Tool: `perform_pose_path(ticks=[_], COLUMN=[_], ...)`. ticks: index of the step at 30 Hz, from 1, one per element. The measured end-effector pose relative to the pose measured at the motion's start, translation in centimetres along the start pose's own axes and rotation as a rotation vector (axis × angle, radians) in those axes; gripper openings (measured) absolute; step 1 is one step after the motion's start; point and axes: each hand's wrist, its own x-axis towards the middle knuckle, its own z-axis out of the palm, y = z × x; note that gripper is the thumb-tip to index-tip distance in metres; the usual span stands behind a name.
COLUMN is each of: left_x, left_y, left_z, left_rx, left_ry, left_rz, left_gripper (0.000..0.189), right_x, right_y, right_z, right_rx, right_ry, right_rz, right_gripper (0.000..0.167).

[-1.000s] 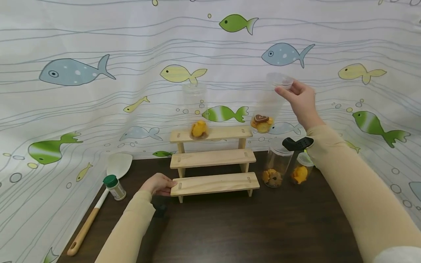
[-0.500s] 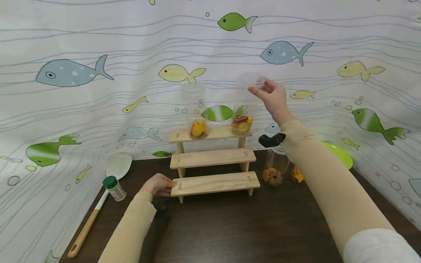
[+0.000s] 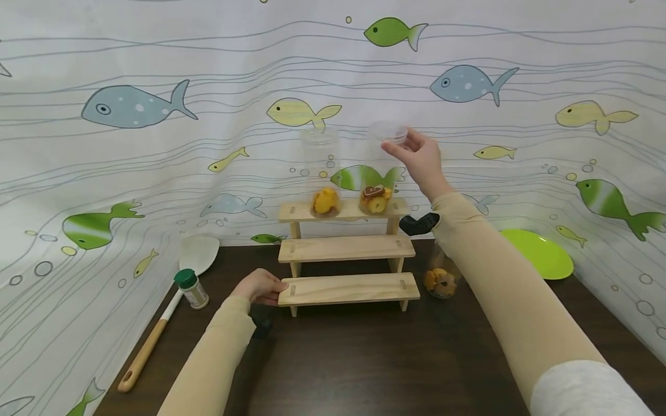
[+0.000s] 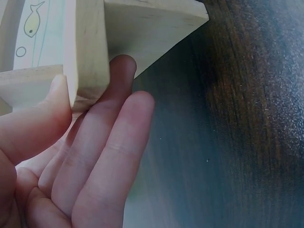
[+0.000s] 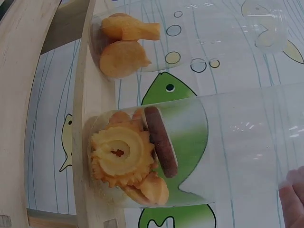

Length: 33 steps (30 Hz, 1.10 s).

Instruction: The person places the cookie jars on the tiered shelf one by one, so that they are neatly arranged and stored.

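A stepped wooden rack (image 3: 348,289) with three shelves stands on the dark table. My left hand (image 3: 258,286) grips the left end of its lowest shelf; in the left wrist view the thumb (image 4: 40,123) lies on top and the fingers reach underneath. My right hand (image 3: 418,159) pinches the top of a tall clear jar (image 3: 378,173) at the right of the top shelf. Yellow cookies and a brown one lie in this jar, its base at the board in the right wrist view. Left of it on the same shelf stands another clear jar (image 3: 320,162) with yellow cookies.
A third cookie jar (image 3: 440,280) stands right of the rack, partly behind my right arm. Further right lies a green plate (image 3: 546,257). A green-capped shaker (image 3: 192,289) and a long-handled spatula (image 3: 143,355) are at the left. A fish-printed curtain (image 3: 156,167) hangs behind.
My right hand has carried the cookie jar left from beside the rack onto the top shelf, closer to the other jar. The left hand keeps its grip on the lowest shelf.
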Motion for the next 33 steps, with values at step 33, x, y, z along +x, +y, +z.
perform_pose_path(ticks=[33], left_x=[0.1], left_y=[0.1], left_z=[0.2], left_rx=[0.014], left_ry=[0.021], left_rz=[-0.01], left_gripper=[0.035], right_x=[-0.5], right_y=[1.1], right_z=[-0.4], right_rx=[-0.123], right_ry=[-0.092], right_rz=[0.03], right_gripper=[0.08])
